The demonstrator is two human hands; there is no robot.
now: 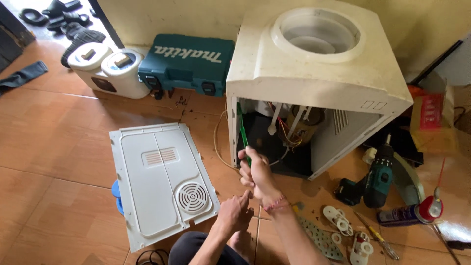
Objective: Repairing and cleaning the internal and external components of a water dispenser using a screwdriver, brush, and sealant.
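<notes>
Gripping a green-handled screwdriver (244,132), the right hand (256,175) has its fingers wrapped tight round the lower part of the tool. The shaft runs up along the left edge of the open back of a cream water dispenser (314,73); the tip sits near the upper left corner of the opening, exact contact too small to tell.

Left hand (234,214) low, near the person's knee, index finger stretched up toward the right wrist, other fingers curled in, holding nothing visible. Red cord bracelet on the right wrist.

Dispenser stands on the tiled floor (59,162), back opened toward the camera. Inside: white tubes, coloured wires, a metal tank.

White back panel (162,181) lies flat on the floor just left of the hands, with a round vent grille at its lower right.

Behind, by the wall: teal tool case (189,61), two white lidded containers (108,68) beside it.

Right of the dispenser: teal cordless drill (378,179) lying on the floor, spray can with red cap (409,213), small white plastic parts (341,223), a perforated metal strip (319,239), and a cardboard box (434,122).
</notes>
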